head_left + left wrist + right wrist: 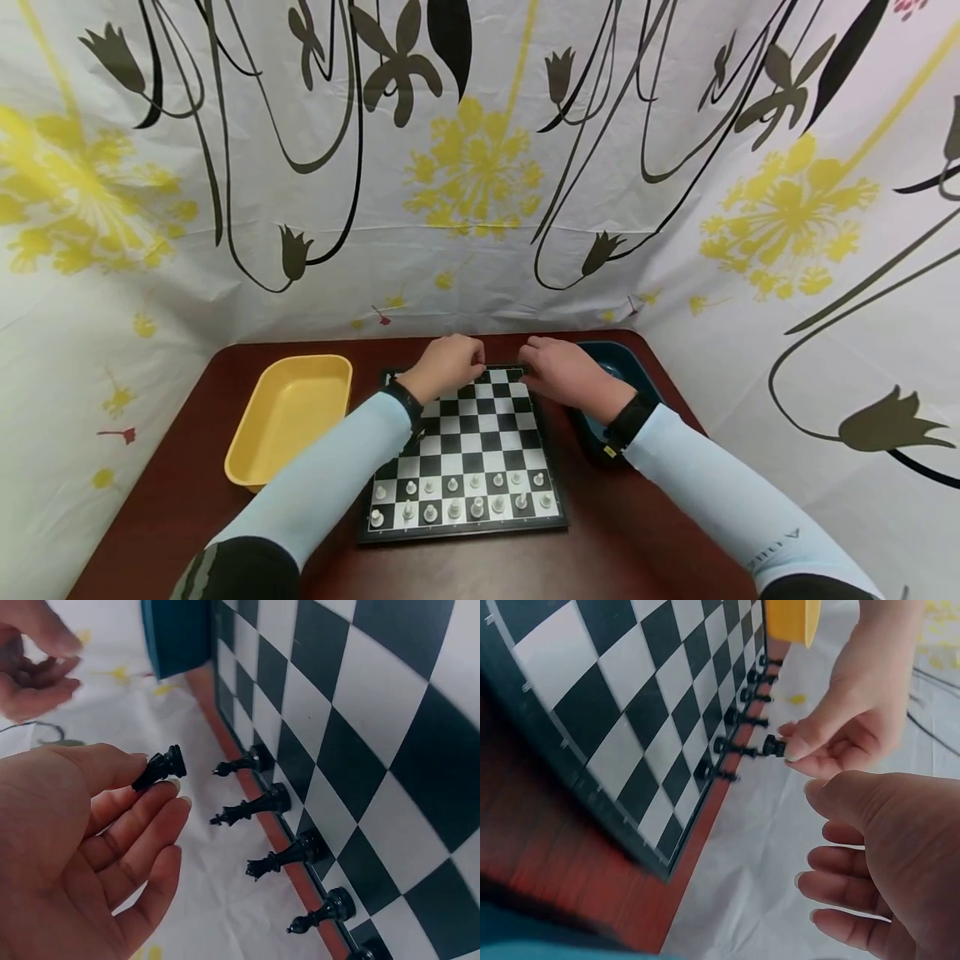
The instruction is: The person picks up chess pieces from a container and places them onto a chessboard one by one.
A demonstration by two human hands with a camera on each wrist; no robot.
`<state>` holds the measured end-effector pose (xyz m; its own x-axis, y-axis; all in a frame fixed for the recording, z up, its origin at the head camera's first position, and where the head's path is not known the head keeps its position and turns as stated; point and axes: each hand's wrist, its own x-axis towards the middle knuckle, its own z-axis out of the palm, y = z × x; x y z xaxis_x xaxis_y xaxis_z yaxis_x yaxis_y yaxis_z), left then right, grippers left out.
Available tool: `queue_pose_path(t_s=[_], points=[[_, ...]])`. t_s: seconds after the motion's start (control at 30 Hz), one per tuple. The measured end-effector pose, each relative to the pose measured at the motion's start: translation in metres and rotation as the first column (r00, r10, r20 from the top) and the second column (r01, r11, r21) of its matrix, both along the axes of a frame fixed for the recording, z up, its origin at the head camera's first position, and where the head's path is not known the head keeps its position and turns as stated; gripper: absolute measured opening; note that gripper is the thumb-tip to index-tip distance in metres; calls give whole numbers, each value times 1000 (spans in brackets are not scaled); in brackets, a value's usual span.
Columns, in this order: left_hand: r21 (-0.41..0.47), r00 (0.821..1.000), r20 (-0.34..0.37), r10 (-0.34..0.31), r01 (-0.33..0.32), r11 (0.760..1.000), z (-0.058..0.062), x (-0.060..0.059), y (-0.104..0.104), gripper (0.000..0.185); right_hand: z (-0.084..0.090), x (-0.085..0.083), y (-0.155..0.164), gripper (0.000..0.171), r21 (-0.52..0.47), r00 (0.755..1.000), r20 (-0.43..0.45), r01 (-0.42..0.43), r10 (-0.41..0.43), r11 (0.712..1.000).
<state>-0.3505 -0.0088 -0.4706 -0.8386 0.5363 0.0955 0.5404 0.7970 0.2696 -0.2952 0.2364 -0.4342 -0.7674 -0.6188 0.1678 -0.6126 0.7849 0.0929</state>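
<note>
My left hand (450, 367) is over the far edge of a black-and-white chessboard (480, 423). Between thumb and fingertips it pinches a small black chess piece (171, 760), base outward, its top partly hidden by the fingers. Beside it, a row of black chess pieces, among them a black king (251, 806) and a black queen (281, 856), stands along the board's far edge. My right hand (877, 847) hovers near the far right corner, fingers loosely bent and holding nothing. White chess pieces (477, 507) fill two rows at the near side.
Left of the board lies a yellow tray (341, 371) on the dark red table (450, 571). A dark blue tray (637, 362) stands to the right, partly behind the right forearm. Patterned white cloth (480, 275) hangs behind and at both sides.
</note>
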Motion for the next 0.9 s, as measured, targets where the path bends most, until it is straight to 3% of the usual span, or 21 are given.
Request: queue_pose_path(t_s=[0.23,0.4,0.63,0.9], points=[[-82,997,-44,-71,67,994,-6,-20,27,9,3,6,27,19,-57,1000,-4,21,-21,998],[-122,996,-47,-70,64,990,-11,-30,42,11,3,8,38,20,-71,999,-20,34,-36,997],[-147,999,-4,-40,39,988,-20,-40,49,12,3,7,41,19,-66,996,17,85,-84,994],[-152,999,8,-48,49,987,-29,-48,57,10,0,7,46,20,-75,995,24,93,-92,993]])
